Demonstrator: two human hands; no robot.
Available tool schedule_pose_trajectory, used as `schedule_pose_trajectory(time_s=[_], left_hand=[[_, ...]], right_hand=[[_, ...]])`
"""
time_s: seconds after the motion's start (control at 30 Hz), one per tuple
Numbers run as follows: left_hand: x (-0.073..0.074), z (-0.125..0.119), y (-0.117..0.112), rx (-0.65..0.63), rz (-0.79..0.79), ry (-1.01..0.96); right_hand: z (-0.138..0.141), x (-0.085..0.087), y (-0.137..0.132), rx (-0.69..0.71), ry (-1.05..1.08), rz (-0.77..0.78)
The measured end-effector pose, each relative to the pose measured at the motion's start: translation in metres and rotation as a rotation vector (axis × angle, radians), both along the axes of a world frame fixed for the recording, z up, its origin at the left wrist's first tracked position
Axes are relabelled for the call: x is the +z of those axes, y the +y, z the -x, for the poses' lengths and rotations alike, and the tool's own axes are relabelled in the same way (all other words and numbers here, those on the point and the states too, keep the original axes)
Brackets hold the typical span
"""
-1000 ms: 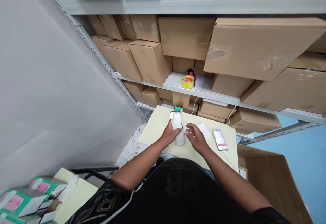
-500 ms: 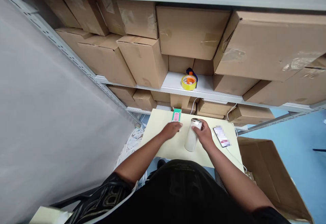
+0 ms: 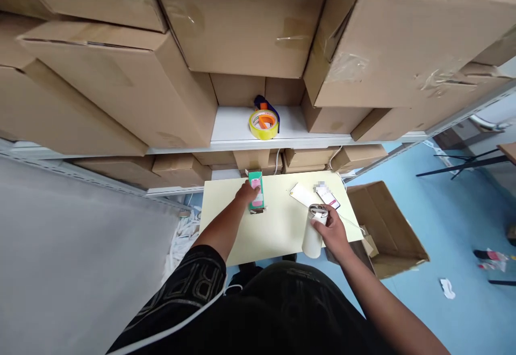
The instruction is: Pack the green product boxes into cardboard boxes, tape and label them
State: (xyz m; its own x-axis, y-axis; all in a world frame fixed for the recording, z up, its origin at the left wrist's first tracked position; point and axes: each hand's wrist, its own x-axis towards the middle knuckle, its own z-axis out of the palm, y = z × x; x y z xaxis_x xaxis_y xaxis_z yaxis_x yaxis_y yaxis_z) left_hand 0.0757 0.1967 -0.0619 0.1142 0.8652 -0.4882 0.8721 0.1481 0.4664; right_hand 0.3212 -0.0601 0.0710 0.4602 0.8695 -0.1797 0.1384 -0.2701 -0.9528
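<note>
My right hand (image 3: pixel 331 230) grips a white cylindrical bottle (image 3: pixel 313 233) with a silvery top, holding it upright at the near right edge of the pale yellow table (image 3: pixel 278 228). Out on the far side of the table, my left hand (image 3: pixel 245 192) rests its fingers on a small green and pink box (image 3: pixel 256 189). A white card (image 3: pixel 303 196) and a phone (image 3: pixel 327 198) lie flat at the far right corner, just beyond the bottle.
Metal shelving behind the table is packed with cardboard boxes (image 3: pixel 121 91). A yellow tape roll (image 3: pixel 263 123) on a dispenser sits in a shelf gap. An open cardboard box (image 3: pixel 387 231) stands on the blue floor to the right. A grey wall (image 3: pixel 72 269) is at left.
My right hand carried the white bottle from the table's middle to its near right edge. My left hand let go of the bottle and reached forward onto the green box. The view swung right.
</note>
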Motion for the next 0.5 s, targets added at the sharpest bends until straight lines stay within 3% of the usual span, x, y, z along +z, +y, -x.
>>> schedule_pose_trajectory(time_s=[0.23,0.4,0.5], left_hand=[[-0.016,0.018,-0.053,0.034,0.015,-0.035],[-0.013,0.028,-0.060,0.039,0.028,-0.043],[-0.009,0.027,-0.059,0.023,0.241,-0.088]], right_hand=[[-0.022,-0.013,0.021,0.015,0.062,0.018],[-0.024,-0.024,0.040,0.067,0.063,0.060],[-0.024,-0.027,0.046,0.097,0.068,0.077]])
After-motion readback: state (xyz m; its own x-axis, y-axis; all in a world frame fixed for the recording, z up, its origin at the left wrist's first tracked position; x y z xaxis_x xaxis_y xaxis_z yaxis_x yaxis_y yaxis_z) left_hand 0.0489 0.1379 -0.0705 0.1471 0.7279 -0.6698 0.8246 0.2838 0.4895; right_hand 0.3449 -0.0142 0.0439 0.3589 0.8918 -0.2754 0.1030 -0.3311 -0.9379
